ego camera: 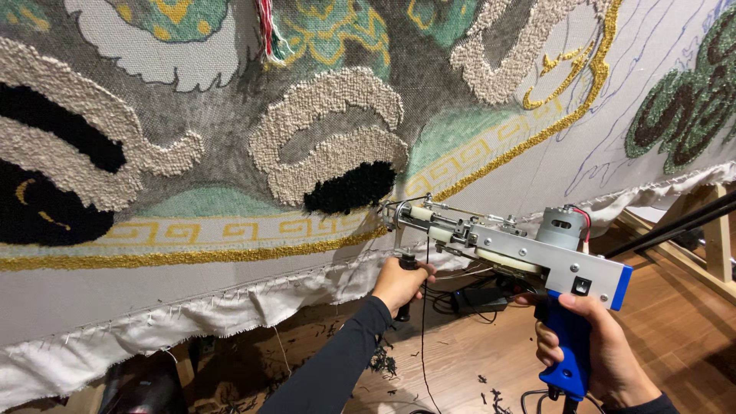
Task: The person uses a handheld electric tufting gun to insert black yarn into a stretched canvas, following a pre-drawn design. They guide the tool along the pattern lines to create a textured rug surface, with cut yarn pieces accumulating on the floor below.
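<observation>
1. Gripping the blue handle of the tufting gun (510, 249), right hand (606, 345) wrapped tight, fingers closed.
2. Left hand (399, 282) fisted around the gun's black front grip.
3. Gun tip touches the stretched cloth (230, 153), just beside the black yarn patch (349, 188).
4. Yarn scraps on wooden floor (460, 360).

The tufting gun (506, 249) has a matt, brushed metal body with a glossy blue plastic grip (569, 345) and a dull grey metal motor (558, 228). The backing cloth (115, 295) is a plain, woven, matt fabric with a frayed, wrinkled lower hem. The tufted yarn (322, 146) looks rough and looped, cream and black; the gold outlines (176, 257) look nubbly. The floor (475, 360) is smooth wood with a slight sheen. The sleeve (337, 360) is smooth, dark, matt cloth.
</observation>
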